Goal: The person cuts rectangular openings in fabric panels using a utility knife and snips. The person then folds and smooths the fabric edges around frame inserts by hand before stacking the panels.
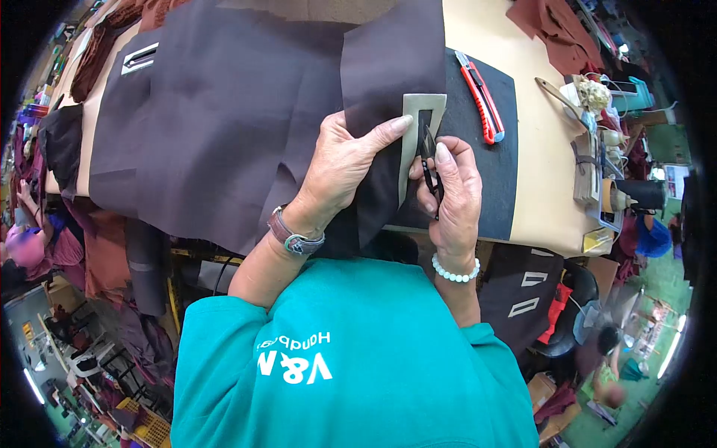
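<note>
My left hand [334, 164] pinches a dark brown fabric piece [392, 63], its thumb pressing on a pale rectangular patch [410, 153] with a long slot in it. The other left fingers are hidden behind the fabric. In my right hand [459, 187] are small black-handled scissors [429, 179], gripped between thumb and fingers. Their blades point up into the slot of the patch; whether they are open or closed on the cloth is hard to see. Beyond the right hand lies a red utility knife [483, 101] on a dark cutting mat [497, 190].
A large dark fabric sheet [202, 112] with another slotted patch [140, 58] covers the table's left. Along the right edge stand a brush [559, 98], a wooden block [585, 168] and a clutter of tools. Patched fabric [515, 287] hangs below the table edge. Other people are in the background.
</note>
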The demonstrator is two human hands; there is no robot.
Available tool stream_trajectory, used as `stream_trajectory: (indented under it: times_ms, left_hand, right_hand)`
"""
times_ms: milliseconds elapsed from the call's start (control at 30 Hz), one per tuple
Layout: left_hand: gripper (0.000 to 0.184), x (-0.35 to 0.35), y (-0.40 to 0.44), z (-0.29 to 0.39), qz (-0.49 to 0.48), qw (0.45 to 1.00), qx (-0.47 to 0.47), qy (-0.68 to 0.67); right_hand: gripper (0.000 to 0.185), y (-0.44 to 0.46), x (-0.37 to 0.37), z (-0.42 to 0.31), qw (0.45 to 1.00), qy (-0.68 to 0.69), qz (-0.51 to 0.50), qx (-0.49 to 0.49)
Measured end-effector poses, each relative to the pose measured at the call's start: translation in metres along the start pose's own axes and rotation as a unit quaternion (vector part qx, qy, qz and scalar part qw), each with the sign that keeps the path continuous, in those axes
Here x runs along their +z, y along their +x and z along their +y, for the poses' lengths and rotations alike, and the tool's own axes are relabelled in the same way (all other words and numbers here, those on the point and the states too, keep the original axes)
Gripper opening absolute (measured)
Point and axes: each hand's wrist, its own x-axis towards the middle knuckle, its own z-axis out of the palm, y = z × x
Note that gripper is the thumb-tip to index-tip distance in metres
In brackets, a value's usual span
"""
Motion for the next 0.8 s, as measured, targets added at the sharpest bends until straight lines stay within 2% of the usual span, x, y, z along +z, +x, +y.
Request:
stream_trajectory:
  times_ms: [233,333,633,800]
  left_hand:
    - [0.015,-0.001,-0.006,0.002,-0.016,0.998,0.027,0.053]
    - [0.015,0.001,-0.007,0.001,0.015,0.998,0.036,0.049]
    - [0.015,0.000,-0.007,0.009,-0.011,0.998,0.012,0.066]
    - [0.016,0.004,-0.005,0.011,0.027,0.996,0.005,0.086]
  right_hand:
    - [0.026,0.005,0.004,-0.007,1.000,0.016,-0.016,-0.005]
    - [0.026,0.005,0.003,-0.007,1.000,0.017,-0.020,-0.002]
    - [0.025,0.007,-0.001,-0.006,0.999,0.019,-0.037,-0.003]
    - [0.023,0.008,0.001,-0.004,0.999,-0.028,-0.024,-0.002]
